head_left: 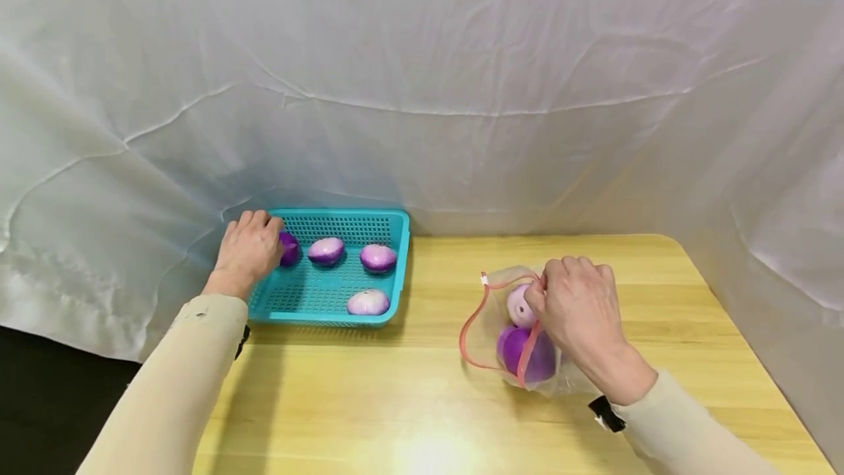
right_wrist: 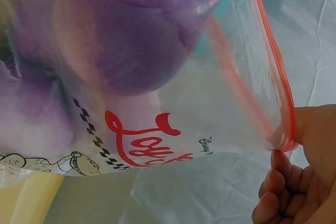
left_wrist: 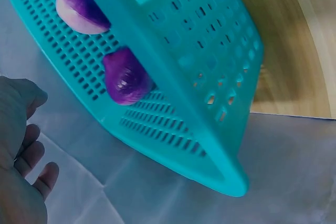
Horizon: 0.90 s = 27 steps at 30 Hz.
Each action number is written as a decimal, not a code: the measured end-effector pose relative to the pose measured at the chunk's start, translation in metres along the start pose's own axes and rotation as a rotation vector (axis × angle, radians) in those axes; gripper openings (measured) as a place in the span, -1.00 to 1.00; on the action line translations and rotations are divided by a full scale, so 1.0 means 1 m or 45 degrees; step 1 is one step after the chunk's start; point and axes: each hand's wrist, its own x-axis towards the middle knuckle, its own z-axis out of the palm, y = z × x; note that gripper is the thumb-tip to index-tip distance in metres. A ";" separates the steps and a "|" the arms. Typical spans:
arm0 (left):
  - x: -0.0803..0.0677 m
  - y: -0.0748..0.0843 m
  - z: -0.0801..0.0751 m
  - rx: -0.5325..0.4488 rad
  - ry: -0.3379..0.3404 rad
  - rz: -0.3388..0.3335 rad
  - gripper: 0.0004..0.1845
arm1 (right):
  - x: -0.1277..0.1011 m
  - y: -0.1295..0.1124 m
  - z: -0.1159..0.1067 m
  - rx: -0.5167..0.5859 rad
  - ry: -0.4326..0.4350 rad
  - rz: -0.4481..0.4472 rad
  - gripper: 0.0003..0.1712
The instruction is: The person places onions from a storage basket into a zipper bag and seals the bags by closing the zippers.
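Loose and empty, the left hand (head_left: 249,248) hangs by the dark onion (left_wrist: 126,77) in the far left of the basket (head_left: 323,319), likely light, firm, slippery, best cupped round its middle, while the right hand (head_left: 583,314) pinches the soft bag (right_wrist: 149,142) by its rim (right_wrist: 281,72).

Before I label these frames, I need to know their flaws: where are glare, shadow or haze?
Head view: bright glare on the table at the bottom edge, a shadow strip below the basket; left wrist view: small highlights on the darker onion; right wrist view: the translucent bag hazes the onions inside.
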 end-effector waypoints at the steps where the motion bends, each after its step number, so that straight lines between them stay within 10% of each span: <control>1: 0.000 -0.002 0.002 -0.006 -0.007 -0.007 -0.63 | 0.000 0.000 0.000 0.001 -0.002 0.002 -0.80; 27: 0.012 -0.010 0.017 0.030 -0.079 -0.029 -0.32 | 0.000 0.001 0.003 0.011 0.008 -0.037 -0.80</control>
